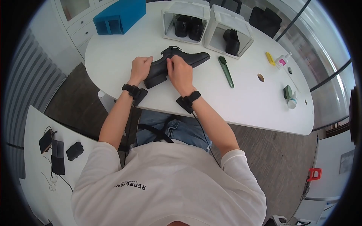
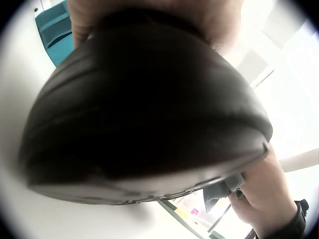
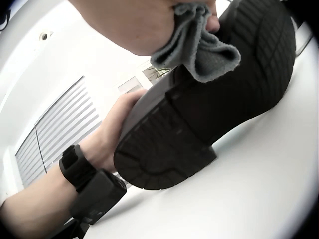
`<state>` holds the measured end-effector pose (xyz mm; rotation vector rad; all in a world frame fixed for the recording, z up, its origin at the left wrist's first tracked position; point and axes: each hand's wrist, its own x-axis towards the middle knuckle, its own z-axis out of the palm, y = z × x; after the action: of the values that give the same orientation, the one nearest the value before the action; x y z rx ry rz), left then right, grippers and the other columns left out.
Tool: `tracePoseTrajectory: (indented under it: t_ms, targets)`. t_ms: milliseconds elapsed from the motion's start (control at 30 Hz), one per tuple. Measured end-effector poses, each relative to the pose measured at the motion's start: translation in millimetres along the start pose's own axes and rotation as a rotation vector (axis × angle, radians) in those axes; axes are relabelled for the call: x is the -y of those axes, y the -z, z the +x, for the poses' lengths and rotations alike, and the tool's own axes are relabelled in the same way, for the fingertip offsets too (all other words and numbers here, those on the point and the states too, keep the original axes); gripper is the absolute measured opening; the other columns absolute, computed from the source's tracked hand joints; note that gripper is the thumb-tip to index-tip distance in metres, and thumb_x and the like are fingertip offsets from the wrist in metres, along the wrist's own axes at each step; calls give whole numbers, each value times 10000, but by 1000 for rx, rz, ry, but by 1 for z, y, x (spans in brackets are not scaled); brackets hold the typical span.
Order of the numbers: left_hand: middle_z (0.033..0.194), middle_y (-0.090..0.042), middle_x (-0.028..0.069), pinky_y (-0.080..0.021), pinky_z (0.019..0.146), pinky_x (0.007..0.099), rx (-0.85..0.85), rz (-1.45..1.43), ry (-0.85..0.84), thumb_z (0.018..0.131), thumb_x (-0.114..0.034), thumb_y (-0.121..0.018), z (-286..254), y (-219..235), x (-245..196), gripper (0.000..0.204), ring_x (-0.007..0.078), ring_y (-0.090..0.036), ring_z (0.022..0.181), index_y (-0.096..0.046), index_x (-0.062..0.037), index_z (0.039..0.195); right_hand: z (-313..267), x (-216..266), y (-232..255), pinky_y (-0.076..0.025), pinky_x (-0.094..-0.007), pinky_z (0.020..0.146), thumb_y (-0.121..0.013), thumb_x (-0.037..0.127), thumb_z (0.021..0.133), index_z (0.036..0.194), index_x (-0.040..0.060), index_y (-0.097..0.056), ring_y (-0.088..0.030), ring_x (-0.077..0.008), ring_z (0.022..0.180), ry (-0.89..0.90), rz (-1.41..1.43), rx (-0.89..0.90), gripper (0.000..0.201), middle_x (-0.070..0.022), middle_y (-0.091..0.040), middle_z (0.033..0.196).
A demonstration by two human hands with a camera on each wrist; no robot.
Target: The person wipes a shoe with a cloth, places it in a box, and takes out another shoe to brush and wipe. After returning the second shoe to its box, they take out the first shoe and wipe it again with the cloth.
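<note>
A black lace-up shoe (image 1: 194, 59) lies tilted on the white table, its toe pointing right in the head view. My left hand (image 1: 141, 69) grips it at the heel end, by the collar. In the left wrist view the dark heel of the shoe (image 2: 144, 99) fills most of the picture and hides much of that hand. My right hand (image 1: 181, 76) holds a bunched grey cloth (image 3: 212, 59) against the side of the shoe, just above the sole. The ridged heel block (image 3: 157, 152) faces the right wrist camera.
A green-handled brush (image 1: 227, 73) lies right of the shoe. Behind stand two white boxes (image 1: 206, 40) with black shoes inside, and a blue case (image 1: 130, 17). Farther right are a yellow object (image 1: 270, 58), a pump bottle (image 1: 281, 61), a green block (image 1: 287, 92) and a small bottle (image 1: 292, 102).
</note>
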<state>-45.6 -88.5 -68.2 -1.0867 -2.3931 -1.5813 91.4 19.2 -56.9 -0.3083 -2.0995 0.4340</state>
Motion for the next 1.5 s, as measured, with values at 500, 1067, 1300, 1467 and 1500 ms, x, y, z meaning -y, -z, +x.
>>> tracePoseTrajectory:
  t_ms: [500,1067,1300,1467,1500]
  targets:
    - [568,-515,257,-421,556,443,-16,97,4,870,-291,-527,-13,6,-11,443,389,-528,508,-575,82,637,22,2,-3,-492,-396,588,-629,133,854,789,28,-536,-612,-318,679,262,-27,88,155,-128,-583,742]
    - [954,-646,108,-361,941,305,447,-516,361,971,-607,-270,3,23,28,789,171,-539,948,-659,80,990,-19,55,-24,-469,-380,557,-614,72,770,761,52,-526,-600,-264,619,350,22,80,91,-90,-546,680]
    - [1101,-608,122,-232,1076,340,447,-274,259,935,-657,-316,-8,35,-12,785,206,-483,1114,-647,48,1036,-41,53,-12,-438,-314,626,-641,106,731,719,67,-552,-568,-201,685,594,-50,297,97,-45,-519,686]
    - [1184,-591,238,-274,1069,339,378,-280,304,920,-642,-360,-12,35,-20,853,279,-502,1174,-580,154,1129,-27,34,12,-436,-321,631,-641,129,763,752,70,-565,-556,-194,715,669,-44,359,97,-45,-515,723]
    - [1203,-584,246,-269,1075,341,360,-299,317,920,-637,-367,-14,35,-19,848,282,-496,1193,-576,155,1140,-23,31,17,-435,-325,627,-658,138,766,757,70,-557,-549,-199,712,682,-38,359,122,-49,-506,728]
